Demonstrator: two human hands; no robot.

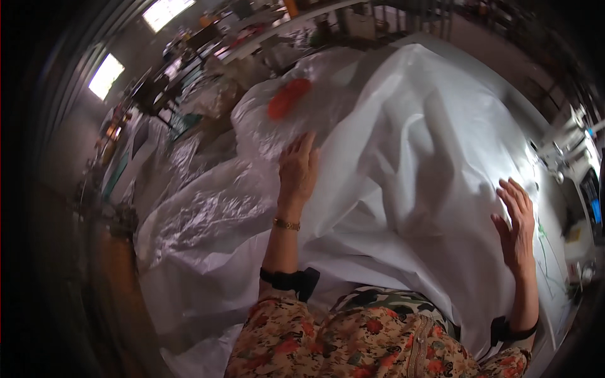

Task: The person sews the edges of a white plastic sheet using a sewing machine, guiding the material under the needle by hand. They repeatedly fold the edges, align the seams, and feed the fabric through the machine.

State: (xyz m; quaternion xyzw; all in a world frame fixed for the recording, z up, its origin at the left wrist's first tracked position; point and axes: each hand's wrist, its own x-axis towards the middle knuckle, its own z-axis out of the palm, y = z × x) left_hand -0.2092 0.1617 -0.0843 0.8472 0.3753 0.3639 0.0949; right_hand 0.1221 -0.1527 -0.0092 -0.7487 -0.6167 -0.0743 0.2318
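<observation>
A large sheet of white, slightly glossy plastic-like material [403, 145] is spread in folds before me and rises to a peak at the far side. My left hand [299, 169] is over its left part with fingers stretched out, holding nothing that I can see. Whether its palm touches the sheet I cannot tell. Near the sheet's right edge my right hand [519, 227] is raised, fingers apart and thumb out, with nothing in it. Clear, crinkled plastic film [208, 208] lies to the left, with a blurred red patch [288, 99] showing on it.
At the right edge stands a white sewing machine [567, 142] with a lit lamp and a small blue-lit panel [595, 209]. Green threads [545, 252] lie on the pale worktop beside my right arm. Cluttered tables [271, 34] and a dark stool [153, 94] stand farther off.
</observation>
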